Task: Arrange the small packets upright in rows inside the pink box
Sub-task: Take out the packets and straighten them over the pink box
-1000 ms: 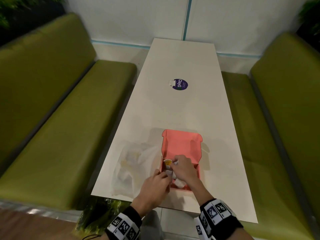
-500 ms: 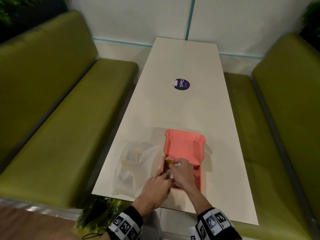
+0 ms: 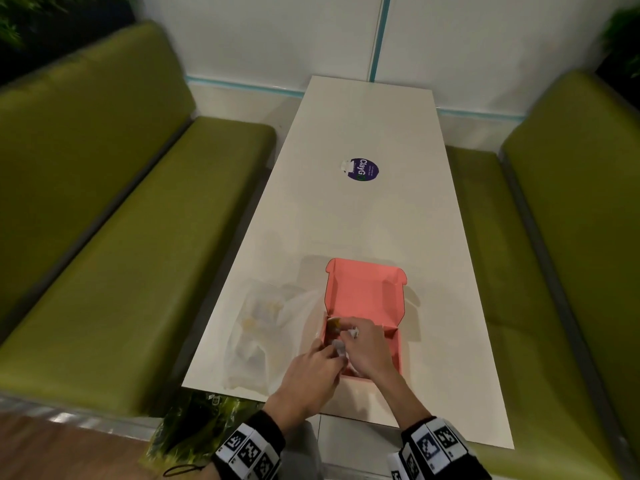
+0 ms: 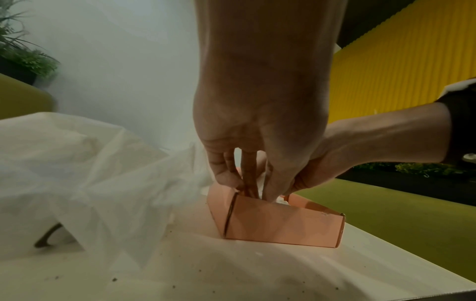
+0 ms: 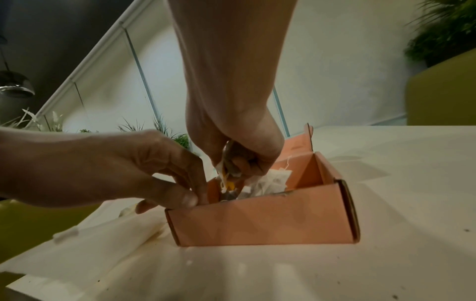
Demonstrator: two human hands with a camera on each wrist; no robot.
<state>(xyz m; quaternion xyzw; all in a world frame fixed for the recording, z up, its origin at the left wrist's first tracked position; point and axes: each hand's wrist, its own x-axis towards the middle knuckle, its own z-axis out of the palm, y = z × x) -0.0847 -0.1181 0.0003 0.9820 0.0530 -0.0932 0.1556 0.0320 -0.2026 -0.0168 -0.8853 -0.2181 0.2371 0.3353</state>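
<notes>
Seen from the head camera, going left to right: a green bench seat (image 3: pixel 114 244) fills the 9 o'clock side, alongside the long white worktop (image 3: pixel 363 220). At about 7 o'clock on the worktop lies a crumpled clear plastic bag (image 3: pixel 263 334), its near edge by the worktop's front edge, with some pale and yellowish contents showing faintly through it.

Just right of the bag is the left hand (image 3: pixel 310 379), reaching in from 6 o'clock. Its fingers are curled at the left wall of the pink box (image 3: pixel 363 296); in the right wrist view the thumb and fingertips (image 5: pixel 190 198) pinch the box's near left corner.

The pink box stands open near the front of the worktop, at about 6 o'clock from the round purple sticker (image 3: pixel 363 169), its lid flap standing up on the far side. Inside it sit small packets (image 5: pixel 270 181), white with strings, bunched loosely toward the left half; whether they stand upright I cannot tell.

The right hand (image 3: pixel 365 351) is over the box, fingers curled, grasping a small packet with a yellow tag (image 5: pixel 226 179) just above the box's left end.

At 3 o'clock a second green bench seat (image 3: pixel 554 271) runs along the worktop's other side.
</notes>
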